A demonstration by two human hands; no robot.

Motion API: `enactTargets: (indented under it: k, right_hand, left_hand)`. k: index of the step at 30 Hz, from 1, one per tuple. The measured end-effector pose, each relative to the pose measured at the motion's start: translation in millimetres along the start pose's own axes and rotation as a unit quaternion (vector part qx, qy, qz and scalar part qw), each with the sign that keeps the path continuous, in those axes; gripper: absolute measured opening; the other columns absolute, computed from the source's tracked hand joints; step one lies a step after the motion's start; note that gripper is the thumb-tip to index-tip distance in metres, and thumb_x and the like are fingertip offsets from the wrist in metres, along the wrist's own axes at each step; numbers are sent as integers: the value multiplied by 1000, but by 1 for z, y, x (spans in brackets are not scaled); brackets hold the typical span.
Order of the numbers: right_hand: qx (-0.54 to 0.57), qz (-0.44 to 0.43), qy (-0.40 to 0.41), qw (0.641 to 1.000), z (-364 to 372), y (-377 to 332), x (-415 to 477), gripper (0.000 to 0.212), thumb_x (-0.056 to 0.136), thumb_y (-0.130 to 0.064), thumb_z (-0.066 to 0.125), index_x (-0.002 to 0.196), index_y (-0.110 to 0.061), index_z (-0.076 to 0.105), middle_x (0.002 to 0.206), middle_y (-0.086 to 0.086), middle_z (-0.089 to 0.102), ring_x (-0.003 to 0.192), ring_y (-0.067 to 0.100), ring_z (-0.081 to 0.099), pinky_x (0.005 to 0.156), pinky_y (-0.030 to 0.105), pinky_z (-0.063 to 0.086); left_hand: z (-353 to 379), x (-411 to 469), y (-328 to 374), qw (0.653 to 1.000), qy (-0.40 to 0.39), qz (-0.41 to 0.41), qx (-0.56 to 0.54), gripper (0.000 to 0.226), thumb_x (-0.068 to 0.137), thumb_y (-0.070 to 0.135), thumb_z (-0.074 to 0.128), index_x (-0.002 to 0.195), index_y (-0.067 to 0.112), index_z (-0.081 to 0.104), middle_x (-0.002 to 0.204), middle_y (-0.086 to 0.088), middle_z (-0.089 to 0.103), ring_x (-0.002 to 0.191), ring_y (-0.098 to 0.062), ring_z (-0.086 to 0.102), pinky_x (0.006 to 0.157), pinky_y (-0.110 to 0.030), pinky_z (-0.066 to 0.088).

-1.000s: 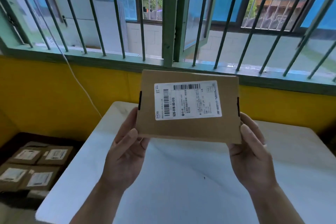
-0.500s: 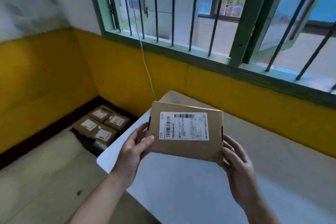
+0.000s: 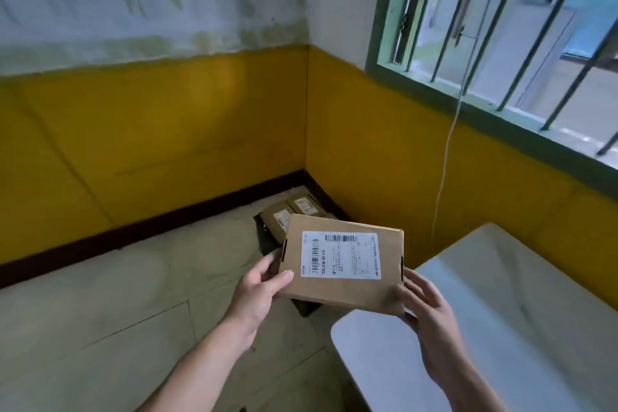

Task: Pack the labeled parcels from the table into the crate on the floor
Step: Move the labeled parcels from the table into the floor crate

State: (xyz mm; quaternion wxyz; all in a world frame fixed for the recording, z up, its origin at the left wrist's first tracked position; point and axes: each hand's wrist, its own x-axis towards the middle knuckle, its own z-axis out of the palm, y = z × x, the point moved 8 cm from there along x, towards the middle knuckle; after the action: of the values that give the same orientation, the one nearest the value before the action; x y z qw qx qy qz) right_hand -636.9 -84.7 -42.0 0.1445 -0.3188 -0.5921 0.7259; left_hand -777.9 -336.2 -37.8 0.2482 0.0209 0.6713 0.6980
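Note:
I hold a flat brown cardboard parcel (image 3: 341, 288) with a white barcode label facing up, in the air between the table and the floor corner. My left hand (image 3: 259, 288) grips its left edge, thumb on top. My right hand (image 3: 428, 308) supports its right lower corner from below, fingers spread. Behind and under the parcel, the dark crate (image 3: 264, 237) sits on the floor in the corner, holding labeled parcels (image 3: 302, 206); most of the crate is hidden by the held parcel.
The white table (image 3: 501, 311) fills the lower right, its corner just under my right hand. Yellow walls meet behind the crate. A white cable (image 3: 444, 170) hangs from the barred window down the wall. Bare floor lies to the left.
My view has swung left from the window toward the floor corner. Both hands carried the parcel off the table's left edge, so it now hangs over the crate.

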Motion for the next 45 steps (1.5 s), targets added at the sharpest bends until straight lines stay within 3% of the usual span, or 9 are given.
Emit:
enactTargets:
  k: [9,20,25,29,31,36,38,42,45]
  right_hand:
    - [-17,36,5,999,157,14,109,38,86,-27,71,121,-31,58,125,-1,62,116,21,57,100,50,48]
    - [12,65,52,996,220,30,287,35,88,-14,68,121,-24,62,115,-3,68,107,18,64,83,37,52]
    - [24,105,70,992,249,34,368,34,87,-14,70,116,-29,61,110,-7,67,102,12,63,74,33,54]
    - [15,138,95,986,266,38,410,40,85,-18,73,123,-30,62,116,-7,67,108,17,63,85,40,56]
    - [14,155,118,981,273,45,429,44,85,-19,73,126,-30,61,120,-5,65,113,21,61,96,47,52]
    - [33,197,203,959,296,87,456,34,89,-17,68,118,-34,60,119,-4,65,106,16,61,81,30,52]
    - [50,212,250,943,308,111,463,28,91,-15,66,110,-35,62,116,-4,66,102,15,63,70,22,52]
    - [74,247,329,908,342,172,472,26,93,-12,61,99,-37,67,107,-14,72,93,3,67,71,22,48]
    - [79,266,363,889,360,211,482,25,94,-18,61,107,-39,67,98,-26,69,85,-9,61,66,14,44]
  left_hand:
    - [-127,141,23,999,35,-39,13,57,88,12,69,142,20,51,126,-2,68,117,-21,63,108,-44,44]
    - [-142,359,36,995,-1,-83,54,60,87,9,70,142,21,50,119,7,69,110,-11,64,104,-34,46]
    - [-149,453,49,989,0,-123,84,67,88,8,70,147,18,41,138,-2,58,117,-17,60,108,-36,42]
    - [-152,508,51,982,-22,-154,110,63,89,12,68,146,24,43,116,15,65,115,-15,60,109,-41,42]
    - [-153,537,45,977,-32,-168,129,65,89,13,68,147,24,41,127,8,63,117,-16,59,110,-43,41]
    - [-157,611,6,958,-88,-216,166,65,89,12,68,147,24,41,126,8,59,91,5,55,73,-16,42]
    - [-159,641,-17,945,-117,-239,190,66,89,9,69,147,21,41,133,1,57,96,-2,57,73,-15,43]
    - [-171,688,-66,914,-172,-271,249,58,88,5,68,141,19,49,105,12,65,84,5,64,57,-5,45]
    - [-180,720,-102,892,-192,-289,289,59,90,14,69,143,25,46,122,4,61,100,-5,60,67,-13,44]
